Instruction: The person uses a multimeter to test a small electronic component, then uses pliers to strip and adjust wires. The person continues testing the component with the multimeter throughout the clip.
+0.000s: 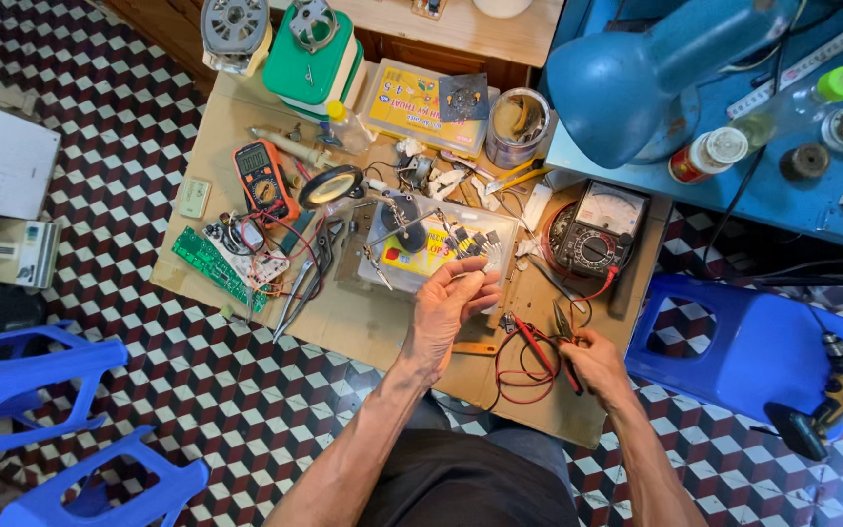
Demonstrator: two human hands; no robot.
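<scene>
At frame centre, the left hand pinches a tiny part over the clear plastic box; lower right, the right hand grips red-handled pliers.

My left hand raised over low work board, clear parts box just beyond fingertips. My right hand near board's right edge, on test leads. Analog meter beyond right hand. Digital meter, circuit board far left of left hand. Stool right of right hand.
</scene>
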